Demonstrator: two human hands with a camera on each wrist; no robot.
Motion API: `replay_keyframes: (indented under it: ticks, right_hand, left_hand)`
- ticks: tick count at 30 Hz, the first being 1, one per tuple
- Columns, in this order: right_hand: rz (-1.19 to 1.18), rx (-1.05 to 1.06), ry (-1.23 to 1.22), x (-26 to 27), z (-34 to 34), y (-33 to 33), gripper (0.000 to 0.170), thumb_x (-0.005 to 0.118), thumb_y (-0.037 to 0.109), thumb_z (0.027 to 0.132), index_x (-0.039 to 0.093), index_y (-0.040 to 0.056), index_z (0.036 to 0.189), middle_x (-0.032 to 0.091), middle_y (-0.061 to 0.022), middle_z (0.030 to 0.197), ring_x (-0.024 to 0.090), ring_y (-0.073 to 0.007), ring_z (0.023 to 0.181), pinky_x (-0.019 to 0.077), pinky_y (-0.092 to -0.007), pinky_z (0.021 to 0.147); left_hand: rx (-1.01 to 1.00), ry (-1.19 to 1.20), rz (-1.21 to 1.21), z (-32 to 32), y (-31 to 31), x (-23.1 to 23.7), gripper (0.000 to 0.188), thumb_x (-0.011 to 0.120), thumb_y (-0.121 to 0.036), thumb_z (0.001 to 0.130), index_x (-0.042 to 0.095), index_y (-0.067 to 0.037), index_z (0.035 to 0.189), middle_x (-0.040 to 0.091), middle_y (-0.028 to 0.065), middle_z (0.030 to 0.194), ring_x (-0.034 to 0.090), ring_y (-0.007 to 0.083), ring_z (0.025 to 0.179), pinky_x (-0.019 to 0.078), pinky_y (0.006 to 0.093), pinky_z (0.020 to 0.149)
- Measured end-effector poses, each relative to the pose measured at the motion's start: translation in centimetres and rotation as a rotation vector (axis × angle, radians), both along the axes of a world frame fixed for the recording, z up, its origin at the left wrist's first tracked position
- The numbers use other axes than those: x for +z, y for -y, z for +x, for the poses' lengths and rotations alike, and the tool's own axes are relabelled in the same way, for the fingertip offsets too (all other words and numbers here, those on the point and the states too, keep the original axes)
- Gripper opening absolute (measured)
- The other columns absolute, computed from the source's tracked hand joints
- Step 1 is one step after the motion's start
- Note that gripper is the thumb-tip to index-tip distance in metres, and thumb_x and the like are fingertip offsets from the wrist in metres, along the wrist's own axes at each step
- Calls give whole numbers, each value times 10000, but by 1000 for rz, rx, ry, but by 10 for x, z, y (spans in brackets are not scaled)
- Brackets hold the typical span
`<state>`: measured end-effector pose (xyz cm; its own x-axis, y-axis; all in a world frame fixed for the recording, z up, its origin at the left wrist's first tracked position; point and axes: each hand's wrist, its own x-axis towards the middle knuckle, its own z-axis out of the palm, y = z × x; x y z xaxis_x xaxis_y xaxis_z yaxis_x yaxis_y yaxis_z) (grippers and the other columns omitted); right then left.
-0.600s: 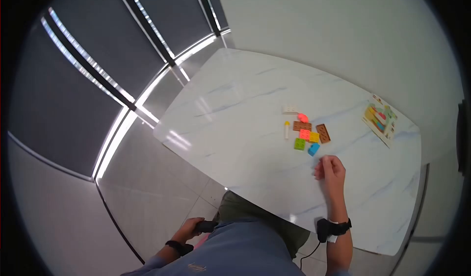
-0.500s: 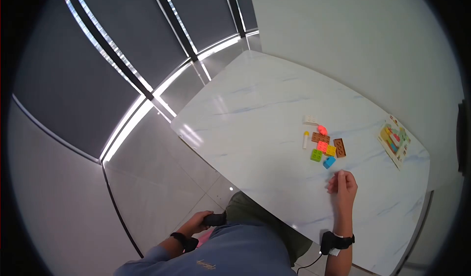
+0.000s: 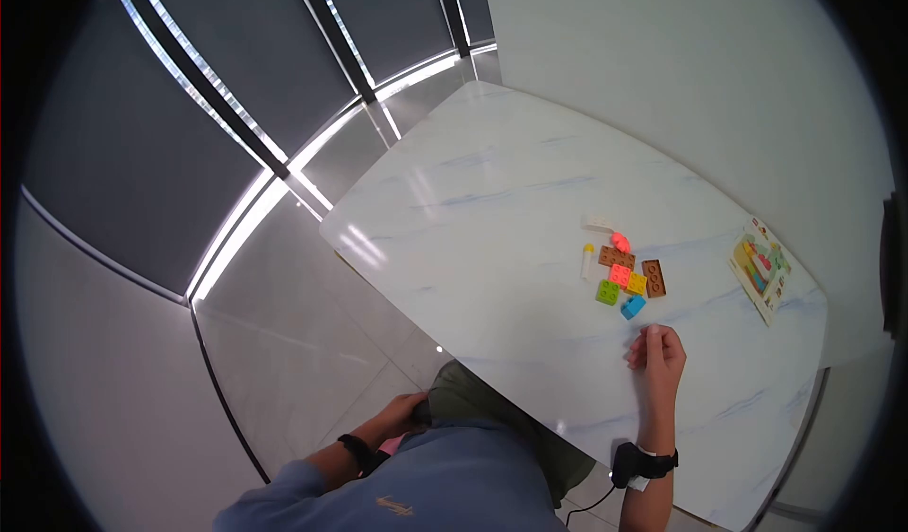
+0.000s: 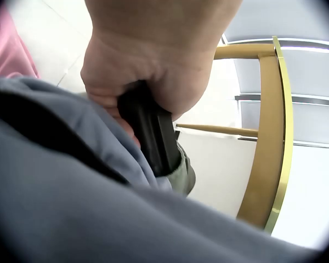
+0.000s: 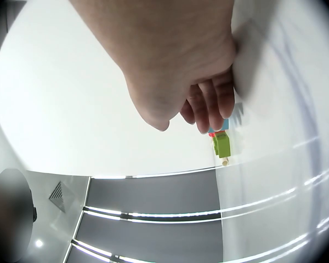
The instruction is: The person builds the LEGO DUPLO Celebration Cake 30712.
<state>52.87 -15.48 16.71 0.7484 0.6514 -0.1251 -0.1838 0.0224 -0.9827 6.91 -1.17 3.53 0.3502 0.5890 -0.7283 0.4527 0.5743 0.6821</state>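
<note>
My left hand (image 3: 401, 413) is low beside the hip, below the table edge. It grips a black, box-like device (image 4: 153, 134) whose lower end is inside a fold of olive cloth at the trousers. My right hand (image 3: 663, 354) rests on its side on the marble-patterned table (image 3: 511, 343), fingers loosely bent and holding nothing. Just beyond its fingertips lies a blue toy brick (image 3: 633, 307). Behind that are a green brick (image 3: 607, 292), a yellow brick (image 3: 637, 283), a coral-red brick (image 3: 619, 276) and two brown bricks, one flat brown brick (image 3: 654, 279) lying to the right.
Farther back are a white brick (image 3: 599, 223), a rounded coral-red piece (image 3: 620, 242) and a yellow-tipped white stick (image 3: 586, 261). A picture card (image 3: 759, 269) lies near the table's right edge. A cable (image 3: 588, 510) hangs from the right wrist camera. A gold-coloured frame (image 4: 266, 142) stands beneath the table.
My left hand has moved toward the hip, and the black device has gone mostly out of sight against the trousers. My right hand stays on the table; the head view has shifted.
</note>
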Motion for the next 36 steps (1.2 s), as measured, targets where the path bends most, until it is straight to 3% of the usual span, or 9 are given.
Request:
replay_keyframes:
  ticks: [3, 6, 12, 15, 18, 24, 30, 36]
  right_hand:
    - [6, 11, 5, 1, 2, 1, 243, 616, 233, 1075, 647, 0, 1014, 665, -57, 780, 594, -93, 625, 471, -232, 578]
    - [-6, 20, 13, 6, 2, 2, 237, 620, 231, 1073, 649, 1, 1020, 670, -53, 786, 595, -88, 629, 472, -231, 580]
    - [-11, 41, -4, 8, 4, 3, 250, 652, 259, 1058, 658, 11, 1034, 676, -34, 797, 601, -73, 643, 472, -218, 578]
    - [-10, 53, -15, 11, 4, 4, 244, 670, 257, 1049, 659, 13, 1039, 678, -34, 798, 610, -76, 652, 478, -220, 583]
    - [-31, 46, -15, 14, 3, 4, 253, 680, 260, 1043, 658, 7, 1041, 680, -38, 799, 617, -82, 658, 486, -224, 590]
    - [-54, 42, -7, 17, 4, 5, 272, 708, 268, 1023, 667, -1, 1027, 686, -41, 791, 619, -83, 658, 493, -222, 602]
    - [-53, 36, 3, 18, 4, 5, 272, 713, 269, 1019, 667, 1, 1021, 685, -38, 787, 619, -80, 655, 499, -223, 605]
    - [-60, 30, -5, 20, 5, 6, 269, 714, 268, 1019, 665, 3, 1020, 682, -33, 781, 621, -78, 654, 504, -225, 604]
  left_hand:
    - [-159, -254, -48, 30, -12, 25, 620, 588, -515, 1029, 640, 60, 1256, 715, 177, 987, 729, 325, 934, 589, 413, 737]
    - [-684, -570, 246, 29, -31, 28, 744, 565, -596, 1015, 615, 85, 1311, 728, 188, 980, 740, 313, 926, 597, 374, 763]
    - [-311, -256, -34, 46, -20, 60, 694, 674, -487, 995, 629, 155, 1253, 736, 223, 985, 753, 259, 888, 607, 355, 779]
    - [-261, -131, -96, 42, -21, 66, 666, 728, -426, 973, 625, 173, 1245, 734, 225, 1033, 750, 251, 894, 611, 354, 807]
    - [-368, -185, -79, 37, -30, 65, 702, 741, -433, 963, 601, 177, 1279, 723, 226, 1084, 747, 251, 908, 613, 353, 822]
    - [-274, -178, -145, 50, -26, 73, 704, 756, -420, 952, 603, 182, 1282, 720, 225, 1128, 744, 255, 955, 609, 352, 859]
    - [-456, -244, -14, 53, -29, 74, 645, 757, -430, 945, 676, 169, 1171, 754, 200, 985, 757, 238, 867, 615, 333, 792]
    - [-791, -486, 147, 61, -47, 83, 527, 750, -465, 936, 765, 43, 1077, 766, 106, 845, 745, 182, 760, 600, 313, 713]
